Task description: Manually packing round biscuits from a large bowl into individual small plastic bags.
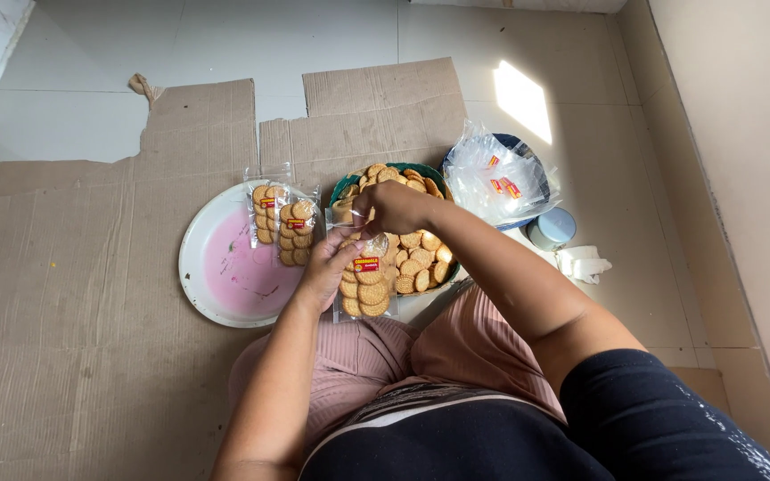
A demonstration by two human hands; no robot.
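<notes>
My left hand [326, 269] grips a clear plastic bag [364, 289] partly filled with round biscuits, held upright over my lap. At the bag's mouth my right hand [391, 207] pinches a biscuit. Just beyond the hands sits a green bowl [342, 185] heaped with loose round biscuits [421, 254]. Two filled biscuit bags [282, 223] lie side by side on a pink and white plate [225, 267] to the left.
Flattened cardboard [91, 267] covers the tiled floor. A dark bowl holding a pile of empty clear bags [496, 178] stands at the right, with a small round tin [552, 228] and a white roll [584, 264] beside it. A wall [741, 134] runs along the right.
</notes>
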